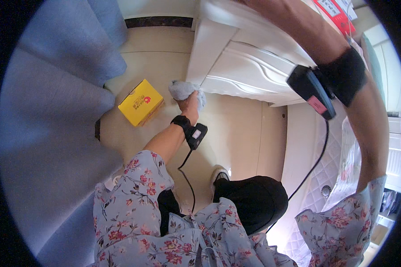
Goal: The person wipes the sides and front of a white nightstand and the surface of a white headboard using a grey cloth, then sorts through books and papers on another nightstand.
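Note:
My left hand (189, 102) grips a bunched light grey cloth (181, 89) low down beside the foot of a white cabinet (217, 60). A black strap with a small cabled device (196, 136) is around the left wrist. My right forearm reaches up over the cabinet front, with a larger black device (312, 91) strapped to it. The right hand itself lies beyond the top edge of the picture. On the tiled floor (230, 133), left of the cloth, stands a yellow cardboard box (141, 102) with red and dark printing.
Blue-grey curtains (60, 86) hang along the left side. A dark baseboard (158, 22) runs along the wall ahead. At right are a quilted pale surface (310, 200) and a red printed item (335, 15). Black cables from both devices trail towards my body.

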